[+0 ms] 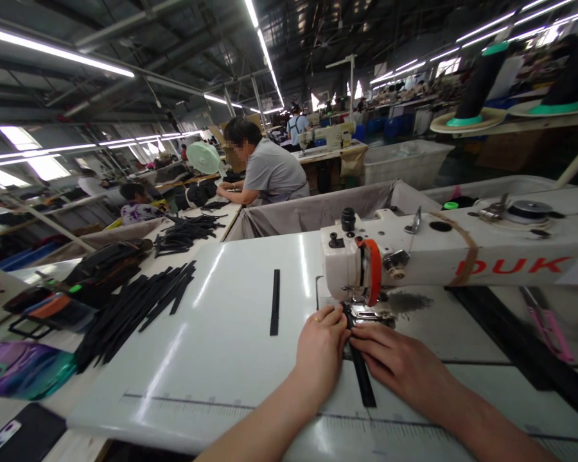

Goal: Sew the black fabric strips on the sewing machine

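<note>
A narrow black strip lies on the white table and runs up under the presser foot of a white sewing machine. My left hand presses on the strip's left side near the foot, fingers closed around its edge. My right hand lies flat on the strip's right side, fingertips pointing at the foot. Both hands pinch the strip between them.
A single black strip lies loose on the table further left. A heap of several black strips sits at the table's left edge. A pink tool lies right of the machine. A seated person works at the table ahead, behind a grey cloth bin.
</note>
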Motion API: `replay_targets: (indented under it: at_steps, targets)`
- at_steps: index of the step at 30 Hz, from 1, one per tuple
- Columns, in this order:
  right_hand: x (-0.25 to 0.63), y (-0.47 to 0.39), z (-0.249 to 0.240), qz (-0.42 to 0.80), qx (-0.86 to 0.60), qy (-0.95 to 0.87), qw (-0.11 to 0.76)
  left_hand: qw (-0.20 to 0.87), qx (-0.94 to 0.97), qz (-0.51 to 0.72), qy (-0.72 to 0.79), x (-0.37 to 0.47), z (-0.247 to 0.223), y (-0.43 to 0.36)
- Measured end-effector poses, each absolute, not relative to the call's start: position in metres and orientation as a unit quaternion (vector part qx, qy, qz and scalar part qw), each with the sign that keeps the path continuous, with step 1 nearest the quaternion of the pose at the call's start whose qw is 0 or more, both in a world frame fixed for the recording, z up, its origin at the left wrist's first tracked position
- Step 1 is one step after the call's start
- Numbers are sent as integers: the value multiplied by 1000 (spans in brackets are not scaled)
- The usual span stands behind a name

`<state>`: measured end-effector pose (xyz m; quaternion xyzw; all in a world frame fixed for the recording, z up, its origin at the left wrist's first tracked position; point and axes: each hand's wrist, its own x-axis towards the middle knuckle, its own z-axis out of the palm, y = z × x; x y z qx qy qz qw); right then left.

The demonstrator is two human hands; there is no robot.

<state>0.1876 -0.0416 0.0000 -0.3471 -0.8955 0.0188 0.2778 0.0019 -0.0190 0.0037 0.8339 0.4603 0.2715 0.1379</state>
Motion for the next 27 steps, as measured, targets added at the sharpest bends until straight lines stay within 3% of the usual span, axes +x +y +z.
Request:
replay_targets:
  at_steps: [27]
  targets:
    - [188,-41,8,66,-340,-880,324,126,826,307,455,5,0,-16]
